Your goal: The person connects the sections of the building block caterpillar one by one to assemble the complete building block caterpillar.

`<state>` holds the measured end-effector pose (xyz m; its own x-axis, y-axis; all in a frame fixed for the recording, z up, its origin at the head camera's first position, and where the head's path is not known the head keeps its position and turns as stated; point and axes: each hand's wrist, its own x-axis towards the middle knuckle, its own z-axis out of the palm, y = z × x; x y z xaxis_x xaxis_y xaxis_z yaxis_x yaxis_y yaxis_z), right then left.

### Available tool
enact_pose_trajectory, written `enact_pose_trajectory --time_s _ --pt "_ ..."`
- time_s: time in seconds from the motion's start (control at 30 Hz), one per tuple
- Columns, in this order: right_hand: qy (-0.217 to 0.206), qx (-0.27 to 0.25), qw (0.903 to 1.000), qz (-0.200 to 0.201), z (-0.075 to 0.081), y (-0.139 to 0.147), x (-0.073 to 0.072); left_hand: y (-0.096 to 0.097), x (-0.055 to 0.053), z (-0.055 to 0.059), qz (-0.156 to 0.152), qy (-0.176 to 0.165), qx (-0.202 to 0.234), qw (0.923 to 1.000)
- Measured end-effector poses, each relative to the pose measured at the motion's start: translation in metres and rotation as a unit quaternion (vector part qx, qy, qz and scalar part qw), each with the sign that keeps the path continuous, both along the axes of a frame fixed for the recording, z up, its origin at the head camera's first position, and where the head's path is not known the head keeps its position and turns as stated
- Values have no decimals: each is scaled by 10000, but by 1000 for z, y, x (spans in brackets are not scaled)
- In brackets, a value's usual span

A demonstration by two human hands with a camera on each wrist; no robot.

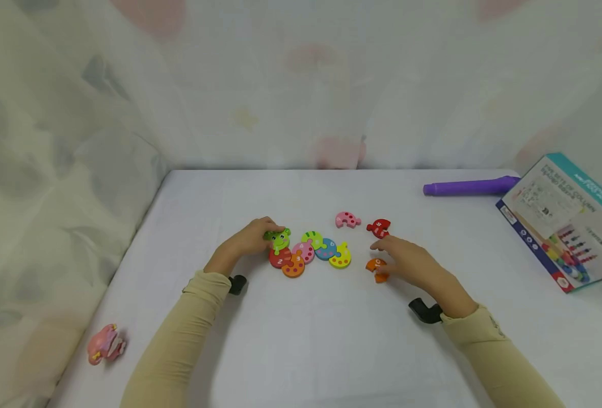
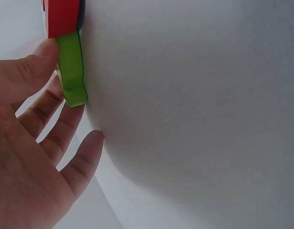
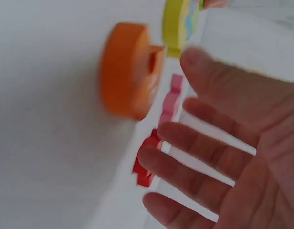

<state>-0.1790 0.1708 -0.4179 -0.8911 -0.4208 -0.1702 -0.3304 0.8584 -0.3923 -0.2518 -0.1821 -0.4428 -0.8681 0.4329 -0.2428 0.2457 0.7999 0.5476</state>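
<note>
My left hand (image 1: 252, 237) holds the green smiling-face puzzle piece (image 1: 279, 241) at its side, thumb and fingertips about its edge in the left wrist view. That face heads a joined wavy caterpillar of numbered pieces: red (image 1: 279, 258), orange (image 1: 293, 266), pink (image 1: 303, 251), lime green (image 1: 312, 240), blue (image 1: 326, 249) and yellow (image 1: 340, 258). Right of the yellow end lies a loose orange piece (image 3: 123, 71). Over it hovers my right hand (image 1: 413, 262), fingers spread and apart from the piece in the right wrist view. A loose red piece (image 1: 379, 228) sits just beyond its fingertips.
A spotted pink piece (image 1: 348, 219) lies behind the caterpillar. Farther back right are a purple tube (image 1: 469, 187) and a printed box (image 1: 566, 221). A small pink toy figure (image 1: 106, 344) is near the left edge of the white-covered table (image 1: 301, 351).
</note>
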Motion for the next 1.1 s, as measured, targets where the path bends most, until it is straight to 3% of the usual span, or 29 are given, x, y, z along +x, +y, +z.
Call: enact_pose_trajectory --time_s 0.23,0.43,0.57,0.83,1.1 --pt "-94 135 9989 449 -17 7 5 -1 3 -1 -12 19 30 10000" --pt "101 7 9984 556 -13 3 1 0 7 -4 -43 42 -14 10000" --pt "163 -148 9985 496 -2 -2 -16 0 9 -2 47 31 -39 10000" --pt "379 -61 9991 176 10 -1 -65 2 7 1 33 154 -40 9999" --pt "-91 -102 9999 21 3 -2 -77 2 6 1 64 134 -84 9999"
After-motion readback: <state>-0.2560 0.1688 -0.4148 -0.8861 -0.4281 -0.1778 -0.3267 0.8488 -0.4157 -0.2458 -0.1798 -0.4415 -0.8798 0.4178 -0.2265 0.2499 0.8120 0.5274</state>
